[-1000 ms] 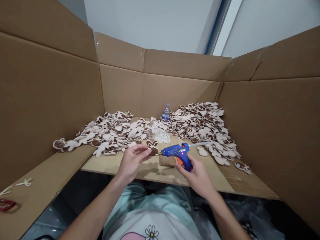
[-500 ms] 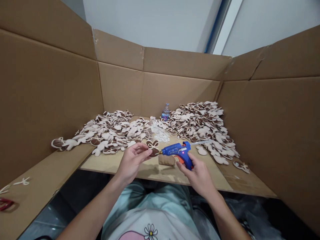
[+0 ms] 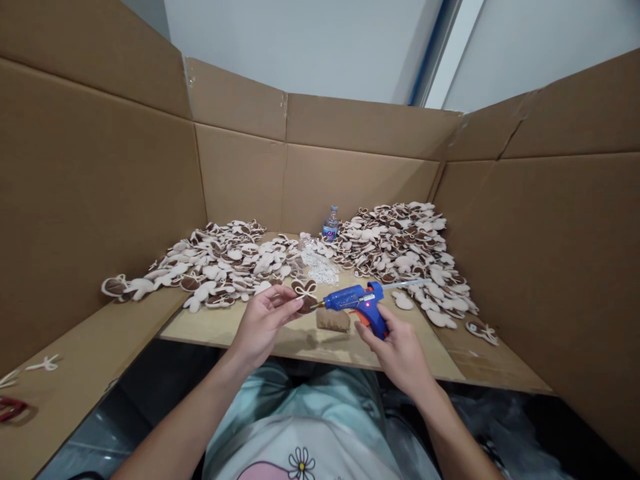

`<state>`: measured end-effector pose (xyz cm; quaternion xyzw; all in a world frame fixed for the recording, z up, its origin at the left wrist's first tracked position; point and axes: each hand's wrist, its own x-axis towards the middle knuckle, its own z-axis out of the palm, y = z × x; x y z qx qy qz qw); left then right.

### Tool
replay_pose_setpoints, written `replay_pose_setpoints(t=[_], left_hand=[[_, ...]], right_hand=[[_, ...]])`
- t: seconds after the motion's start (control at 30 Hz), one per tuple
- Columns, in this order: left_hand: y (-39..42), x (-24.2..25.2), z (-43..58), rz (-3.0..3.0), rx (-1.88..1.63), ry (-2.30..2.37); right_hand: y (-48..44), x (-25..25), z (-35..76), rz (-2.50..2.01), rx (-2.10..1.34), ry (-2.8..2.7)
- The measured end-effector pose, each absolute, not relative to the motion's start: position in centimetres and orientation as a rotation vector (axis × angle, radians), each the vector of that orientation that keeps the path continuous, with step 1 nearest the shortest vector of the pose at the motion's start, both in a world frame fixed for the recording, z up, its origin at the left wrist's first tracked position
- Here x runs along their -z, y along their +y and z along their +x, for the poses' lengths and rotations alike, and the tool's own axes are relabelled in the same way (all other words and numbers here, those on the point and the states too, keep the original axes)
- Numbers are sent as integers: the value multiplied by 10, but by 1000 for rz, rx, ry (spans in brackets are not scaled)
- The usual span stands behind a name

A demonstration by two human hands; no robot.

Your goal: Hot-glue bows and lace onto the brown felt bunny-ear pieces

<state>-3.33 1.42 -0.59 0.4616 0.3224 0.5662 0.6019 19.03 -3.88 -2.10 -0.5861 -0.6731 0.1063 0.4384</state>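
Between the thumb and fingers of my left hand (image 3: 265, 321) is a small brown bunny-shaped felt piece (image 3: 306, 301) with a cream string bow on it. My right hand (image 3: 397, 340) is wrapped around the handle of a blue glue gun (image 3: 353, 299) with an orange trigger and a lit red light. Its brass nozzle points left and meets, or nearly meets, the lower part of the bunny piece. A clear glue stick (image 3: 407, 283) juts from the gun's back end. Beneath the nozzle, a small brown block (image 3: 333, 321) rests on the board.
Heaps of white and brown bunny pieces lie at left (image 3: 235, 260) and right (image 3: 400, 243). Between them are small white pieces (image 3: 320, 265) and a water bottle (image 3: 331, 225). Cardboard walls (image 3: 360, 167) surround the board. Red-handled scissors or similar (image 3: 11, 408) lie far left.
Almost nothing differs. The glue gun has shifted very slightly to the right along with my right hand, while my left hand keeps hold of the bunny piece.
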Motion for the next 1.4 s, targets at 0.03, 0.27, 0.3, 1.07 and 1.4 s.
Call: replay_pose_setpoints(t=[0.03, 0.27, 0.3, 1.07, 1.4], left_hand=[[14, 6, -33, 1073, -1311, 751], [15, 6, -34, 1075, -1310, 745], [15, 6, -34, 1073, -1309, 745], [17, 6, -39, 1059, -1317, 732], [27, 6, -49, 1057, -1400, 768]], right_hand=[[-39, 21, 191, -1461, -266, -1673], [-38, 23, 193, -1467, -265, -1671], [-38, 23, 193, -1466, -265, -1670], [-31, 20, 203, -1718, -18, -1644], [1, 51, 241, -2196, -344, -1664]])
